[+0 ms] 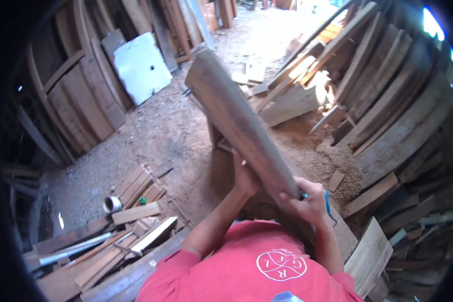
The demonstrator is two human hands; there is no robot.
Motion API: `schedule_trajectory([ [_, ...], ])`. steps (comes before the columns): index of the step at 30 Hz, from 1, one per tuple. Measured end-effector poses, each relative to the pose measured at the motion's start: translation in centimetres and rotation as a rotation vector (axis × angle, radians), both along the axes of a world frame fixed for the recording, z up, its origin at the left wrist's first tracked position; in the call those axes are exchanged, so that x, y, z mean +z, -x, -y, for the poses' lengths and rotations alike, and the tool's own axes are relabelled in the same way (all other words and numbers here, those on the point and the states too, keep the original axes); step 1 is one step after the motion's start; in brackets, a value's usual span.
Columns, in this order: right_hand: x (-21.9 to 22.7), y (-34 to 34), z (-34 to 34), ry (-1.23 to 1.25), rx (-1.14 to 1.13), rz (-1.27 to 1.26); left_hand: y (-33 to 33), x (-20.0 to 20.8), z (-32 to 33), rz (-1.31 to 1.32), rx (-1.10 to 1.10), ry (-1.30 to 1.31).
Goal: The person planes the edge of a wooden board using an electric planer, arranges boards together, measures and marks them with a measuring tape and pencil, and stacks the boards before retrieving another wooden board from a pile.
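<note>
A long, thick wooden plank (241,123), brown and weathered, slants up and away from my chest toward the far left. My left hand (247,176) is closed against its left side, near the lower half, with part of the fingers hidden beneath it. Around the near end of the plank, my right hand (309,201) has its fingers wrapped and its thumb on top. Just beside the right hand shows a blue curved thing (328,205), mostly hidden, whose kind I cannot make out. Under the plank a wooden stand (221,143) is partly visible.
Offcuts and boards (143,234) lie heaped at the near left, with a roll of tape (112,204) among them. A white panel (142,68) leans on boards at the far left. Sawdust (317,151) covers the ground; more planks (387,100) lean at right.
</note>
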State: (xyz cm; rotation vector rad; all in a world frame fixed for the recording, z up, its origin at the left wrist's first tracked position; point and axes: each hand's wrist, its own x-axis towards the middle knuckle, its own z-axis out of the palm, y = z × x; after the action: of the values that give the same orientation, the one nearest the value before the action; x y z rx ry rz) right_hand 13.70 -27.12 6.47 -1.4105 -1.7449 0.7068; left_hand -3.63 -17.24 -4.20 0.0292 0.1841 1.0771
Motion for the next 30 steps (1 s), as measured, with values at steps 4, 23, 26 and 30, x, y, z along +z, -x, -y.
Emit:
schedule_trajectory([
  [4,-1.0,6.8,-0.4,-0.396,0.150,0.324,-0.6,-8.3,-8.3,0.292,0.077,-0.712],
  [23,-1.4,4.1,-4.3,-0.229,0.026,0.571,10.7,1.3,-8.3,0.338,0.182,-0.652],
  [26,-1.1,1.7,-6.2,-0.014,0.019,0.577,12.1,2.6,-9.2,0.471,0.176,-0.824],
  [30,0.1,2.4,-7.5,0.221,0.078,0.505,13.1,3.5,-7.5,0.412,0.150,-0.871],
])
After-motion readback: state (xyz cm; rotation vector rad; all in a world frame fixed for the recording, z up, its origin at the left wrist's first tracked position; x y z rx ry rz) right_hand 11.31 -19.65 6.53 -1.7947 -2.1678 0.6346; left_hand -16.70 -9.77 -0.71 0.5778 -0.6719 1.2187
